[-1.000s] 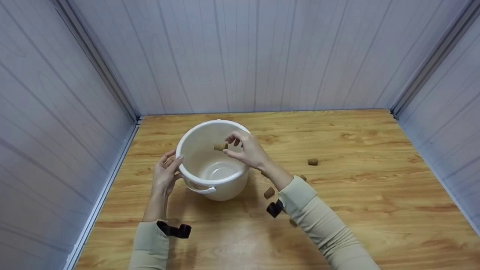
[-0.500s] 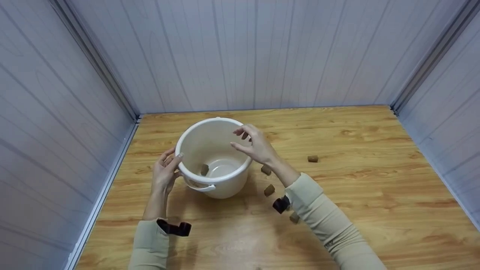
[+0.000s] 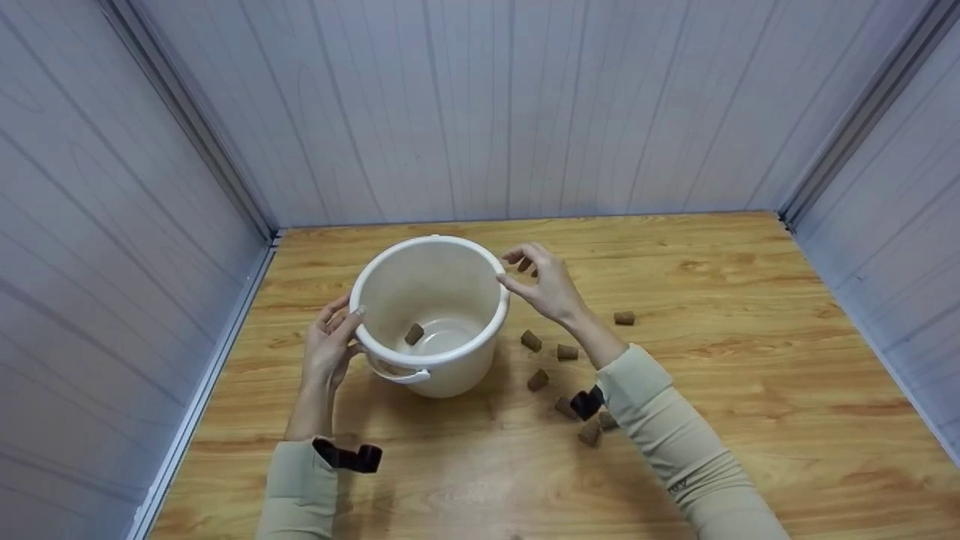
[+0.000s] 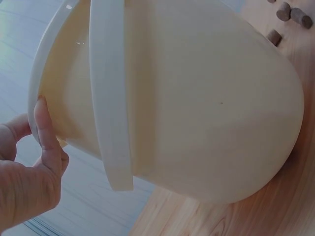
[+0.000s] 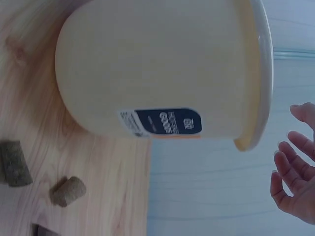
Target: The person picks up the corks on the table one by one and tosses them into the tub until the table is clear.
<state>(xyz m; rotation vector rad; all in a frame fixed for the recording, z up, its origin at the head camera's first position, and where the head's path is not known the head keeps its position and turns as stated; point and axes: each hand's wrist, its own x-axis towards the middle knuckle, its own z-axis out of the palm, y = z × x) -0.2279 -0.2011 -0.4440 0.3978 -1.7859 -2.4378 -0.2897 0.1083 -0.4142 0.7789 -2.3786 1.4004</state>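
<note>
Bucket [image 3: 457, 377] — left fingers [image 4: 47, 128] round rim [image 3: 420, 364], right [image 5: 290, 172] parted

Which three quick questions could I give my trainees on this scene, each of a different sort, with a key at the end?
1. Count: in the head view, how many corks can be seen inside the white bucket?
2. True or false: the right hand is holding a cork.
3. Fill the gap: the left hand grips the bucket by its ____.

Key:
1. One.
2. False; that hand holds nothing.
3. Rim.
</note>
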